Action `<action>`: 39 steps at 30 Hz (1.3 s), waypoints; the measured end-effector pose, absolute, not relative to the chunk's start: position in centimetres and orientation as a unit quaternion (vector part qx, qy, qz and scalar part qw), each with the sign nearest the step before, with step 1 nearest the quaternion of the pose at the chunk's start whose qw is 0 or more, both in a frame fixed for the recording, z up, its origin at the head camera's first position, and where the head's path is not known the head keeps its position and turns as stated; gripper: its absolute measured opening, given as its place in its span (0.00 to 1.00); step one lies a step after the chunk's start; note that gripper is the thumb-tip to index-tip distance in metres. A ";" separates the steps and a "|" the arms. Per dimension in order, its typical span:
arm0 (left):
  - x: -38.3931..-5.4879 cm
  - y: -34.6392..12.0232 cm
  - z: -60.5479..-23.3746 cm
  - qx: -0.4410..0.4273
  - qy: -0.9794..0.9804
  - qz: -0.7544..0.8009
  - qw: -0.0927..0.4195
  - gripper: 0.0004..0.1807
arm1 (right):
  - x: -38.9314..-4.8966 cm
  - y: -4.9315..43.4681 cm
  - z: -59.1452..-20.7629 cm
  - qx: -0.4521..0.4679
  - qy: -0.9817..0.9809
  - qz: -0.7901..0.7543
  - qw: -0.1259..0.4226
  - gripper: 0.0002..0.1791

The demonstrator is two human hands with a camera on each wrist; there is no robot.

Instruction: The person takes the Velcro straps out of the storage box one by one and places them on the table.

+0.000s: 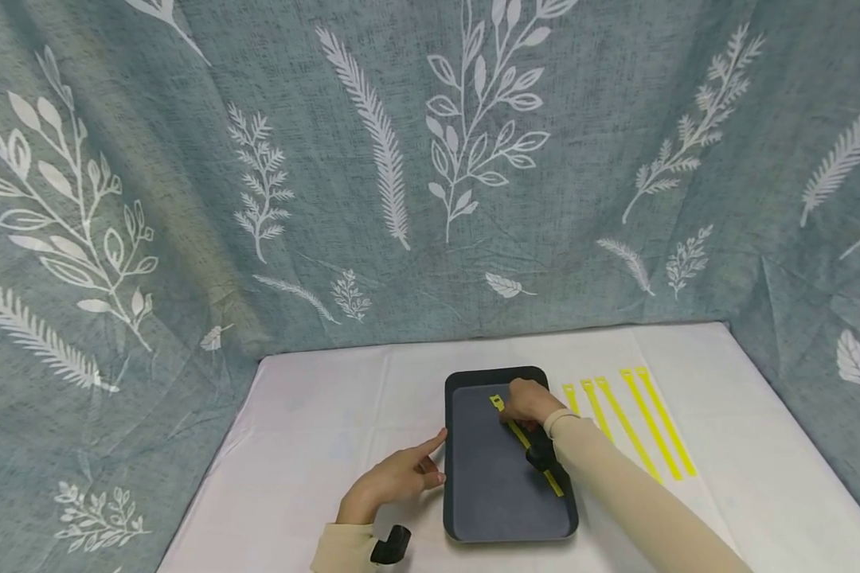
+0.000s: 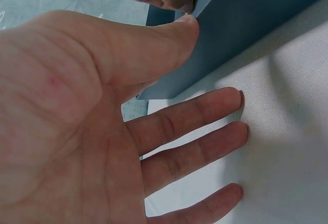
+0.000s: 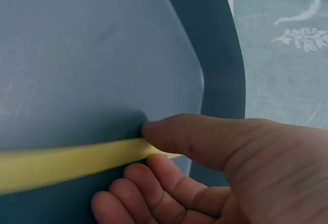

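Over the dark grey tray (image 1: 509, 509), my right hand (image 1: 529, 402) pinches a yellow cable strap (image 1: 555, 484) near its slotted head. The thumb and forefinger grip it in the right wrist view, where the strap (image 3: 66, 163) stretches left over the tray floor. The other fingers curl below. At the tray's left side, my left hand (image 1: 394, 480) has its fingers spread, with the thumb and forefinger against the outer wall. Its palm (image 2: 61, 111) faces the camera in the left wrist view, and it holds nothing.
Several more yellow straps (image 1: 659, 422) lie side by side on the white tablecloth (image 1: 315, 422), right of the tray, partly behind my right forearm. A blue-green leaf-patterned curtain (image 1: 373, 263) hangs behind the table and at both sides.
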State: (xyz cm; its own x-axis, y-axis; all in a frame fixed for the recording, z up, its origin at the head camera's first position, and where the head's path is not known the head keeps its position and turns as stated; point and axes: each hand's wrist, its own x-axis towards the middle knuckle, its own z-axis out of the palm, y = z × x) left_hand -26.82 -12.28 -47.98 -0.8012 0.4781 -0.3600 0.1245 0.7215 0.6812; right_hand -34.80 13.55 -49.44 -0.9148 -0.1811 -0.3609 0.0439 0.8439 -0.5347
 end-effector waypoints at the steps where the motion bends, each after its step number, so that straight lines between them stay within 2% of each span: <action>1: -26.8 -12.3 -48.0 0.170 0.889 0.333 0.265 0.40 | -34.9 13.6 -49.4 -0.036 0.937 -0.280 0.203 0.16; 8: -26.7 -12.3 -47.8 0.167 0.888 0.336 0.266 0.40 | -34.8 14.0 -49.7 -0.016 0.916 -0.349 0.197 0.27; 11: -26.6 -12.2 -47.8 0.165 0.888 0.336 0.269 0.40 | -34.6 14.0 -50.0 0.000 0.873 -0.438 0.215 0.24; 15: -26.5 -12.1 -47.8 0.163 0.891 0.333 0.263 0.40 | -34.3 14.2 -49.9 0.010 0.799 -0.553 0.237 0.15; 22: -26.5 -12.1 -47.9 0.157 0.894 0.328 0.263 0.40 | -34.4 14.6 -49.1 -0.004 0.757 -0.603 0.253 0.20; 32: -26.5 -12.2 -47.9 0.162 0.890 0.334 0.263 0.40 | -35.5 14.9 -46.6 -0.017 0.744 -0.627 0.231 0.24; 39: -26.4 -12.1 -48.0 0.164 0.891 0.332 0.262 0.40 | -36.1 15.5 -44.9 -0.003 0.736 -0.648 0.195 0.24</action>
